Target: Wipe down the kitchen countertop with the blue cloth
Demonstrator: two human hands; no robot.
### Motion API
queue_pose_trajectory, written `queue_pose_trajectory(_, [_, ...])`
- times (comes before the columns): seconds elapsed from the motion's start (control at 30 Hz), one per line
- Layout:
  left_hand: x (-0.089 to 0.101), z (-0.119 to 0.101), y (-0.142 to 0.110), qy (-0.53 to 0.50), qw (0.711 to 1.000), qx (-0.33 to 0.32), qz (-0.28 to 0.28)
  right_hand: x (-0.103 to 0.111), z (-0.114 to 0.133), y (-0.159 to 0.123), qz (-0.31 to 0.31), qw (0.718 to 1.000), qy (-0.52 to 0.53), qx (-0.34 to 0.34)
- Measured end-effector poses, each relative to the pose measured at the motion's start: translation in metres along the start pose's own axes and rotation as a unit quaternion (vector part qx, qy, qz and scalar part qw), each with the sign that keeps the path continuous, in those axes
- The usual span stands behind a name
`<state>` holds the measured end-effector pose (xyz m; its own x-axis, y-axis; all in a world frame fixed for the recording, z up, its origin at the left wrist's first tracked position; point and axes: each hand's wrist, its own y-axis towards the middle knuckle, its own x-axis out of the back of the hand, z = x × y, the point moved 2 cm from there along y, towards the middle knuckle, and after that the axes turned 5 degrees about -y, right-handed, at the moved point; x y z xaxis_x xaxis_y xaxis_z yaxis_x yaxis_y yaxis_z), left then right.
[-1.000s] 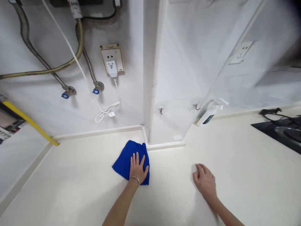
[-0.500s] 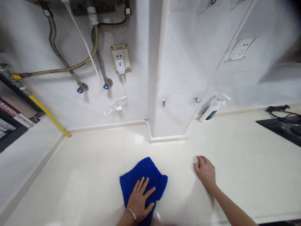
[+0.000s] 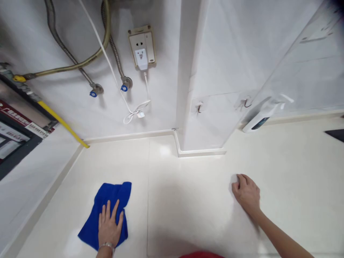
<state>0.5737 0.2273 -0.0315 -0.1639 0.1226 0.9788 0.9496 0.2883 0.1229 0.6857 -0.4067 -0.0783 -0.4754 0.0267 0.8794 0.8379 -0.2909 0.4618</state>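
Note:
A blue cloth (image 3: 100, 200) lies spread on the white countertop (image 3: 182, 200), left of the seam. Pressed flat on top of it is my left hand (image 3: 109, 225), fingers stretched out and a bracelet at the wrist. My right hand (image 3: 246, 191) rests on the counter to the right, its fingers curled into a loose fist. Nothing shows in that fist, and no object touches it.
A white spray bottle (image 3: 259, 120) stands against the wall at the right. A wall pillar (image 3: 206, 125) juts out at the back. Behind the cloth are a yellow pipe (image 3: 63, 123), blue-handled valves (image 3: 124, 87) and a plugged socket (image 3: 142, 48). A dark flat thing (image 3: 337, 134) shows far right.
My left hand has slid the blue cloth left across the counter, and the cloth's shape has shifted. The right hand stays curled on the counter. The view has tilted down and turned left slightly.

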Motion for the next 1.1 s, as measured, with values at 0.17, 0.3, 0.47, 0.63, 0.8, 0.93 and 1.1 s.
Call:
queue_pose_trajectory(0.17, [-0.011, -0.032, 0.068, 0.011, 0.991, 0.129, -0.032, 0.002, 0.005, 0.001, 0.006, 1.000, -0.016, -0.006])
queue_pose_trajectory(0.3, [-0.022, -0.077, 0.135, 0.011, 0.983, 0.182, -0.035, 0.002, 0.007, 0.002, 0.010, 1.000, -0.022, -0.012])
queue_pose_trajectory(0.47, [-0.032, -0.140, 0.199, 0.014, 0.987, 0.159, -0.022, -0.002, 0.005, 0.002, 0.003, 1.000, -0.016, -0.017])
queue_pose_trajectory(0.63, [-0.051, -0.190, 0.240, 0.006, 0.993, 0.115, -0.014, -0.005, 0.004, 0.003, -0.005, 1.000, -0.007, -0.014])
queue_pose_trajectory(0.8, [-0.066, -0.239, 0.263, -0.012, 0.999, 0.033, -0.011, -0.005, 0.007, 0.004, -0.009, 1.000, -0.010, -0.015])
queue_pose_trajectory(0.93, [-0.076, -0.286, 0.270, -0.039, 0.998, -0.045, 0.001, -0.010, 0.004, 0.003, -0.006, 1.000, -0.010, -0.017])
queue_pose_trajectory(1.1, [-0.087, -0.339, 0.268, -0.074, 0.989, -0.125, 0.020, -0.017, -0.001, 0.002, -0.005, 1.000, 0.004, -0.013])
